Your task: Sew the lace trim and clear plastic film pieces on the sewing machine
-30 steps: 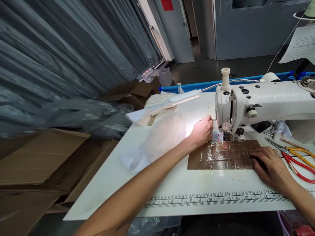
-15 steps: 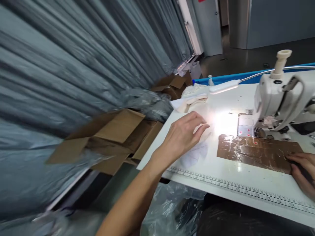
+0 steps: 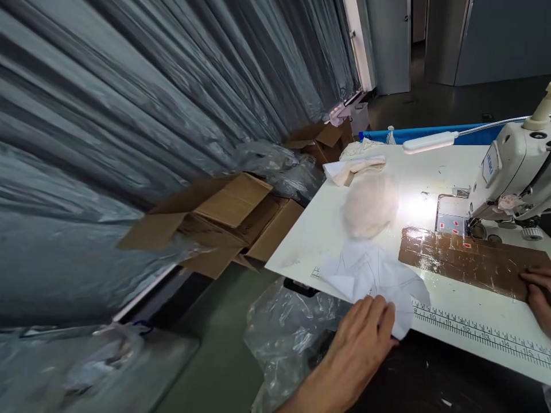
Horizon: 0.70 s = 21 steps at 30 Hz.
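My left hand (image 3: 365,338) is at the front edge of the white table, its fingers closed on the lower edge of a white fabric piece (image 3: 365,267) marked with thin lines. Part of this piece lies on the table and part hangs over the edge. Behind it lies a sheer, pale pinkish fabric piece (image 3: 371,203). At the right border, my right hand (image 3: 540,292) has its fingers stretched out, thumb apart, touching the end of a brown, shiny tape-covered strip (image 3: 469,261). The picture's border cuts off the rest of that hand.
A white sewing machine (image 3: 510,166) stands at right, with a lamp (image 3: 430,142) lighting the table. Folded cloth (image 3: 359,167) lies at the table's back left corner. An open cardboard box (image 3: 232,201) and clear plastic (image 3: 284,327) are beside and below the table.
My left hand has come down from above the table to its front edge and taken hold of the white fabric, drawing it toward me. The view has shifted left. My right hand stays at the strip.
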Available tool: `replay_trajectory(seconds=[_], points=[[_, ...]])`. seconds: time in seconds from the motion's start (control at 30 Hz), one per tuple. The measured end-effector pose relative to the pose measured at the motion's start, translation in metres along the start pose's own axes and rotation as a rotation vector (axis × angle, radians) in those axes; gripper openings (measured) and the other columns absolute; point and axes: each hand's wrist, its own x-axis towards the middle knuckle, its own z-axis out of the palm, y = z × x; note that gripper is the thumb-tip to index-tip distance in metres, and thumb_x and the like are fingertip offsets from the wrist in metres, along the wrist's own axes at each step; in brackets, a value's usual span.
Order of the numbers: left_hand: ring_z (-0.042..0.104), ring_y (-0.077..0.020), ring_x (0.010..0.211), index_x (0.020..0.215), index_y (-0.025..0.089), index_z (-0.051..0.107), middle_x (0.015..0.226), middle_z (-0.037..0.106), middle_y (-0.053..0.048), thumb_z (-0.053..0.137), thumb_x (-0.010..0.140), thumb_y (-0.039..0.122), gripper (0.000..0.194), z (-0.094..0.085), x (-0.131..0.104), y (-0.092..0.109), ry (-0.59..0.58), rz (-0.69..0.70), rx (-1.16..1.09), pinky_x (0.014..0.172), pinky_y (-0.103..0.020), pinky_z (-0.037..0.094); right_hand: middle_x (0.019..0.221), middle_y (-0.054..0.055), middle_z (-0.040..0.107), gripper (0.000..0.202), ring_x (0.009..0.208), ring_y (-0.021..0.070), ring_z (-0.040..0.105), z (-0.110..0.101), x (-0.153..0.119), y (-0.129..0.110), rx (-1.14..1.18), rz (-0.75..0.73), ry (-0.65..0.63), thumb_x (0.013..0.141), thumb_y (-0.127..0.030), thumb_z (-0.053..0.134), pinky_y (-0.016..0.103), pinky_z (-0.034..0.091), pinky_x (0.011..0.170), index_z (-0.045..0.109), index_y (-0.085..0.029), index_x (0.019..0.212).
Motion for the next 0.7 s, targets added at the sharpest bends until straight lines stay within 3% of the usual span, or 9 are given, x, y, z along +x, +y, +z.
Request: replay_trajectory(seconds=[0.07,0.13,0.2,0.3,0.4,0.53,0.6,0.7], points=[[0.060,-0.0172,0.071,0.096,0.017,0.063,0.081,0.062,-0.005,0.048,0.093,0.013,0.016,-0.008,0.002,0.014,0.017,0.121,-0.261,0.068,-0.031,0.054,0.119,0.008,0.057,0.046,0.115,0.0392,0.052,-0.011,0.006,-0.031,0.076,-0.032,-0.010,0.091,-0.039,0.053,0.060,0.041,0.092,0.045,-0.048,0.136],[0.059,-0.0130,0.063,0.091,0.020,0.065,0.076,0.062,-0.002,0.051,0.095,0.022,0.015,-0.018,0.009,0.021,-0.008,0.130,-0.686,0.061,-0.025,0.052,0.135,0.007,0.051,0.055,0.124,0.0357,0.049,-0.022,0.012,-0.060,0.321,0.021,-0.162,0.092,-0.050,0.053,0.055,0.043,0.099,0.039,-0.041,0.144],[0.059,-0.0118,0.056,0.090,0.018,0.064,0.070,0.062,-0.002,0.050,0.097,0.036,0.023,-0.026,0.024,0.022,-0.066,-0.083,-1.072,0.052,-0.022,0.049,0.144,0.009,0.046,0.069,0.128,0.0326,0.048,-0.027,0.018,-0.083,0.684,0.029,-0.330,0.091,-0.066,0.044,0.048,0.043,0.103,0.028,-0.036,0.151],[0.058,-0.0129,0.047,0.094,0.015,0.058,0.062,0.061,0.000,0.055,0.090,0.054,0.038,-0.026,0.062,0.013,0.023,-0.516,-1.331,0.043,-0.022,0.048,0.134,0.011,0.054,0.079,0.121,0.0275,0.054,-0.024,0.031,-0.101,1.094,0.084,-0.570,0.088,-0.071,0.047,0.044,0.045,0.102,0.026,-0.030,0.153],[0.061,-0.0141,0.050,0.085,0.016,0.054,0.064,0.062,0.001,0.068,0.071,0.065,0.053,-0.012,0.103,-0.002,0.094,-0.579,-1.273,0.046,-0.023,0.050,0.110,0.008,0.062,0.074,0.101,0.0198,0.061,-0.011,0.043,-0.102,1.149,0.285,-0.565,0.087,-0.062,0.058,0.038,0.051,0.090,0.036,-0.025,0.147],[0.067,-0.0189,0.057,0.084,0.018,0.052,0.073,0.063,-0.001,0.063,0.069,0.068,0.054,0.005,0.135,-0.020,0.072,-0.495,-1.095,0.048,-0.026,0.051,0.092,0.002,0.058,0.063,0.072,0.0115,0.056,0.006,0.048,-0.092,1.016,0.515,-0.387,0.082,-0.044,0.066,0.027,0.052,0.066,0.044,-0.020,0.136],[0.068,-0.0208,0.056,0.081,0.020,0.048,0.070,0.061,0.001,0.058,0.076,0.063,0.044,0.008,0.143,-0.026,0.046,-0.449,-0.956,0.043,-0.024,0.045,0.091,0.003,0.058,0.061,0.065,0.0104,0.054,0.011,0.049,-0.088,0.886,0.512,-0.337,0.083,-0.036,0.061,0.026,0.051,0.060,0.042,-0.019,0.138],[0.067,-0.0214,0.054,0.080,0.022,0.044,0.057,0.053,0.004,0.050,0.088,0.048,0.028,0.008,0.157,-0.033,0.070,-0.370,-0.655,0.041,-0.022,0.037,0.104,0.009,0.060,0.058,0.074,0.0162,0.060,0.015,0.053,-0.084,0.471,0.335,-0.209,0.084,-0.026,0.054,0.034,0.055,0.067,0.042,-0.019,0.141]])
